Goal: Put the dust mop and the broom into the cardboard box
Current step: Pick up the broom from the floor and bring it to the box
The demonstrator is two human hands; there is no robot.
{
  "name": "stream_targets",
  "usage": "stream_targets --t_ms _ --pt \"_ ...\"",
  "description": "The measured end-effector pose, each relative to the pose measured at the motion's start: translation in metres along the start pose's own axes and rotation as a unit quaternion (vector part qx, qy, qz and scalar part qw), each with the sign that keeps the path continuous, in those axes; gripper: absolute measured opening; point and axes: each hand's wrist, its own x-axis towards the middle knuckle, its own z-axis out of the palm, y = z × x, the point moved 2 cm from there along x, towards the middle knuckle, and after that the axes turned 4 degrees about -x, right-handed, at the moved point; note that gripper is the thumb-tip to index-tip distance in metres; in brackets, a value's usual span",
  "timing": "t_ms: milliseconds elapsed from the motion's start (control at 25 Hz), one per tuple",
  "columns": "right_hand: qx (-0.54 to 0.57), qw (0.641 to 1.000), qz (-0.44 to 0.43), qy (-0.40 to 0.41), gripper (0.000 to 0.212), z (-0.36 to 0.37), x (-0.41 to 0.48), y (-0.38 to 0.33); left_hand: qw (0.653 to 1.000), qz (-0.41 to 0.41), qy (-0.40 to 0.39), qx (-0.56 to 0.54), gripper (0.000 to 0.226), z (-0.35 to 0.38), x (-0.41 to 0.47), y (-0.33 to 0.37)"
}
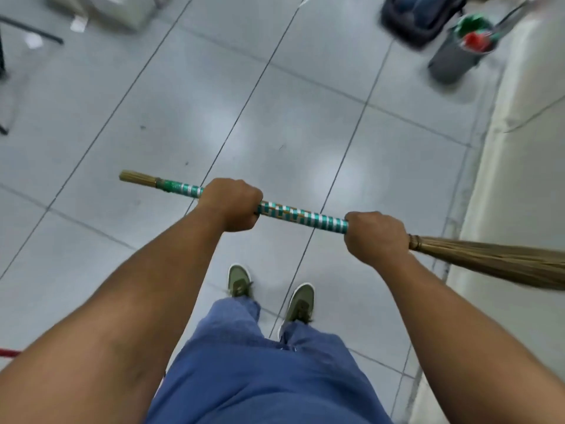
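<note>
I hold the broom point(301, 217) level across my body above the grey tiled floor. Its handle is wrapped in green and white bands, with a short straw stub at the left end and the long straw bristles point(495, 263) fanning off to the right edge. My left hand point(234, 205) is shut around the handle left of the middle. My right hand point(376, 237) grips it where the handle meets the bristles. No cardboard box and no dust mop show in the head view.
A grey bin point(458, 58) with green and red things in it stands at the upper right beside a dark bag point(420, 16). A pale wall or counter point(526, 148) runs down the right side. Black stand legs point(30, 29) lie upper left. A red tip point(9, 352) shows at the left edge.
</note>
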Motion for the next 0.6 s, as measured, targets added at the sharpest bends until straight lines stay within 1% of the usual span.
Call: stream_targets --t_ms 40,120,240,320,400,480,600 --pt "0.004 1.0 0.023 0.005 0.014 -0.007 -0.017 0.009 1.0 0.018 -0.001 0.009 0.022 -0.018 0.0 0.011" --pt "0.018 0.995 0.101 0.019 0.014 -0.021 -0.058 0.033 0.996 0.077 0.014 0.046 0.022 -0.06 0.009 0.04" --pt "0.062 0.968 0.238 0.047 0.013 -0.033 -0.113 0.058 0.974 0.182 0.071 0.115 0.019 -0.123 0.022 0.093" --pt "0.083 0.938 0.329 0.071 0.012 -0.035 -0.153 0.066 0.95 0.254 0.104 0.152 0.015 -0.153 0.022 0.132" --pt "0.096 0.904 0.408 0.086 0.012 -0.03 -0.198 0.062 0.919 0.325 0.128 0.183 0.014 -0.167 0.01 0.169" --pt "0.116 0.867 0.476 0.091 0.01 -0.019 -0.243 0.045 0.886 0.39 0.142 0.207 0.015 -0.168 -0.01 0.2" --pt "0.15 0.816 0.553 0.078 0.009 0.0 -0.303 0.009 0.839 0.466 0.142 0.242 0.018 -0.155 -0.046 0.24"
